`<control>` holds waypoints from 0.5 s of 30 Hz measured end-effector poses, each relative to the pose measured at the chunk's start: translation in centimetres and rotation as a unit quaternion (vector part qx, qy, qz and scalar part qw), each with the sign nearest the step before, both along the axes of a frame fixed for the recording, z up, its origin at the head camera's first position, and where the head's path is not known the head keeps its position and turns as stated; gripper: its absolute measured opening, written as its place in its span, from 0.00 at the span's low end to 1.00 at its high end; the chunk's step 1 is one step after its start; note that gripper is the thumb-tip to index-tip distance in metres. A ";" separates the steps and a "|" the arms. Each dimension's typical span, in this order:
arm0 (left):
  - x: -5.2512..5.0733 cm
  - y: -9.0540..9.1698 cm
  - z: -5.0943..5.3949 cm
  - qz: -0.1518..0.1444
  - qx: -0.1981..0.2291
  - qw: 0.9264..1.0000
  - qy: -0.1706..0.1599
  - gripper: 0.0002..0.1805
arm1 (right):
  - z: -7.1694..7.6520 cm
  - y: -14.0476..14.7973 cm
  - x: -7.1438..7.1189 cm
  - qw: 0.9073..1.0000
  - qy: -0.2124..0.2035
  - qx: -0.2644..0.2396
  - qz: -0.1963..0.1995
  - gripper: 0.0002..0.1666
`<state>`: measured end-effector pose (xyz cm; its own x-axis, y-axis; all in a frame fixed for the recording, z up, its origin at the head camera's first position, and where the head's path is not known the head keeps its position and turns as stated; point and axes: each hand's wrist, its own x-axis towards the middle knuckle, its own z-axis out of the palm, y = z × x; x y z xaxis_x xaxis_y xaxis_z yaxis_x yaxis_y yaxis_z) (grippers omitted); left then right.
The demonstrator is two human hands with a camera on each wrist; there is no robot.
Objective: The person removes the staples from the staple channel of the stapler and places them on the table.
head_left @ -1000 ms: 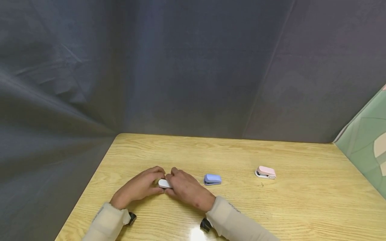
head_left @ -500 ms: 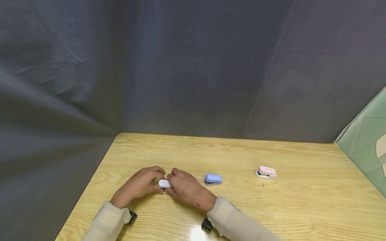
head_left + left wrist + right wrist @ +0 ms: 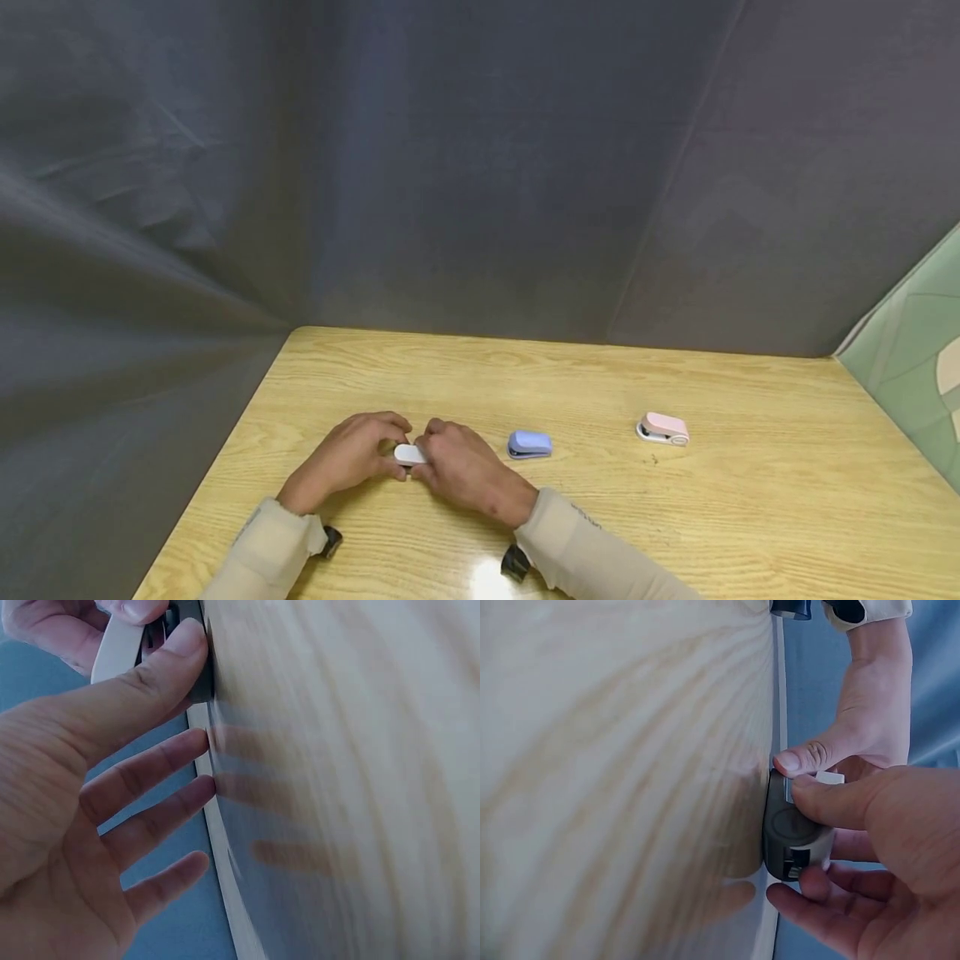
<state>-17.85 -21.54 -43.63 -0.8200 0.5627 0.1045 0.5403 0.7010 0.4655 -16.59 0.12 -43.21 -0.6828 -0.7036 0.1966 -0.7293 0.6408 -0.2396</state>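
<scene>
2 hands meet over 1 white stapler [image 3: 407, 454] on the left part of the desk [image 3: 600, 517]. The left hand [image 3: 341, 458] is partly closed, pinching the stapler's left end; its thumb presses the dark base on the near side, while 3 other fingers spread apart with their tips close to the desk. The right hand [image 3: 468, 475] is more closed, gripping the right end between thumb and bent fingers and covering much of it from above. The stapler's white top faces up. Whether its base touches the desk I cannot tell.

Just right of the right hand lies a blue stapler [image 3: 531, 443]; well apart, farther right, is a pink stapler [image 3: 663, 427] with a white base. Both have their gaps facing left. A dark curtain [image 3: 487, 183] hangs along the far edge.
</scene>
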 end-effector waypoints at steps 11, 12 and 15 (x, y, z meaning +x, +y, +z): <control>0.4 0.3 0.4 0.026 -0.010 0.999 -0.017 0.11 | -0.1 0.9 0.1 0.991 -0.087 -0.100 -0.031 0.10; 0.5 0.4 0.4 0.026 -0.008 0.999 -0.019 0.11 | -0.1 1.0 0.1 0.990 -0.093 -0.104 -0.034 0.10; 0.5 0.5 0.4 0.023 -0.006 1.000 -0.019 0.10 | -0.1 1.0 0.1 0.988 -0.097 -0.112 -0.038 0.09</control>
